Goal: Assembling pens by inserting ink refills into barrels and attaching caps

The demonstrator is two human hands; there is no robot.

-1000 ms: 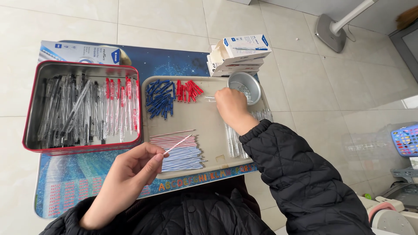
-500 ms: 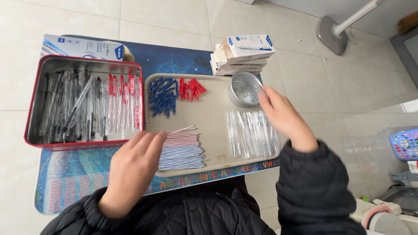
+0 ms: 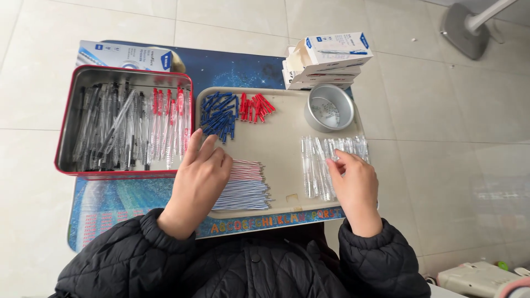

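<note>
Pale floor tiles surround a small blue play table (image 3: 138,198), and on it sits a beige tray (image 3: 281,138) sorted into neat groups, each kind of pen part in its own patch for easy reach. Clear pen barrels (image 3: 326,163) lie in a row at the tray's right side, and the right hand (image 3: 353,185) is down on them, fingertips curled and pinching at one near the row's top edge; whether it has it fully gripped I cannot tell. Thin ink refills (image 3: 245,185) lie stacked at the tray's near left, and the left hand (image 3: 201,176) rests flat over their left ends, fingers loosely spread and extended, gripping nothing. Farther back: blue caps (image 3: 218,113), red caps (image 3: 255,106), a round metal cup (image 3: 328,107). Left of the tray, a red-rimmed tin (image 3: 124,127) holds finished pens; white boxes (image 3: 326,58) stack behind.
</note>
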